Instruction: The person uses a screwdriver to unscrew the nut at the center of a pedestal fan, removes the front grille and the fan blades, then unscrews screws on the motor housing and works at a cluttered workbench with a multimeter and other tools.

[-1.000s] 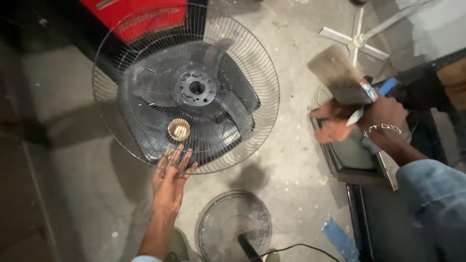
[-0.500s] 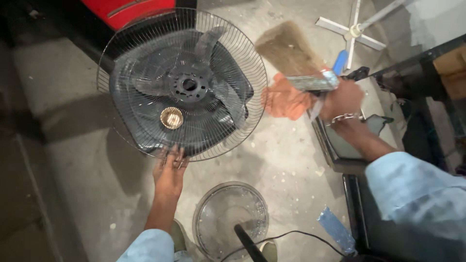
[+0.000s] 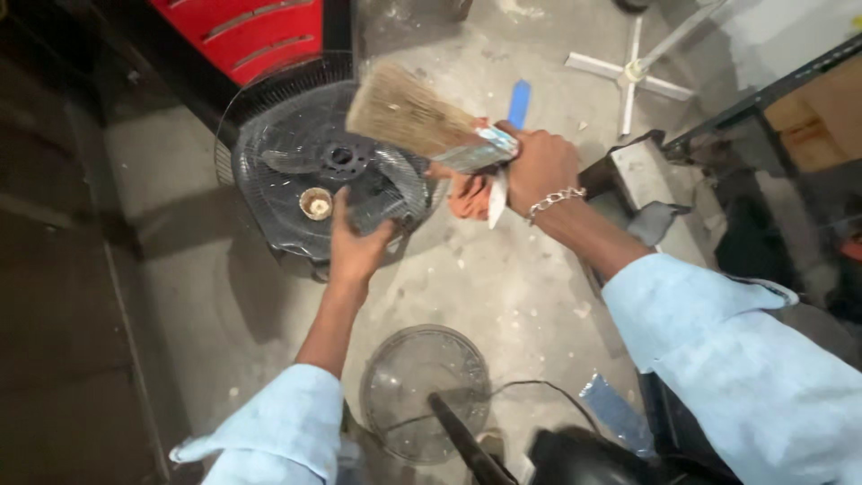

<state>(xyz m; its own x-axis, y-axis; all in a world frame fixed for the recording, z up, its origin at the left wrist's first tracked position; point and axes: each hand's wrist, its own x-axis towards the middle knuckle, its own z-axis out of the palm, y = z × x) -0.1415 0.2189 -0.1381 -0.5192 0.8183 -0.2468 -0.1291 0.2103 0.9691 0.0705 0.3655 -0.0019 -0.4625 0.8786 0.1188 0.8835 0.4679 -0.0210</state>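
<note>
My left hand (image 3: pixel 356 241) grips the near rim of a round wire fan guard (image 3: pixel 269 207) that holds a dark fan blade (image 3: pixel 395 184) and a small brass cap (image 3: pixel 315 204). The guard is tilted up off the concrete floor. My right hand (image 3: pixel 537 166) is closed around the handle of a wide paintbrush (image 3: pixel 409 117) with pale bristles, together with a bit of orange cloth (image 3: pixel 467 196). The bristles hang over the guard's right upper part. A chain bracelet sits on my right wrist.
A second wire guard (image 3: pixel 422 391) lies flat on the floor near my knees, with a black cable across it. A red cabinet (image 3: pixel 260 27) stands behind the fan. A white cross-shaped stand base (image 3: pixel 633 67) lies at the back right, and dark shelving with boxes (image 3: pixel 799 117) on the right.
The brush has swung left from beside the guard to over it. My left hand moved from touching the rim with spread fingers to gripping it, and the guard now tilts up.
</note>
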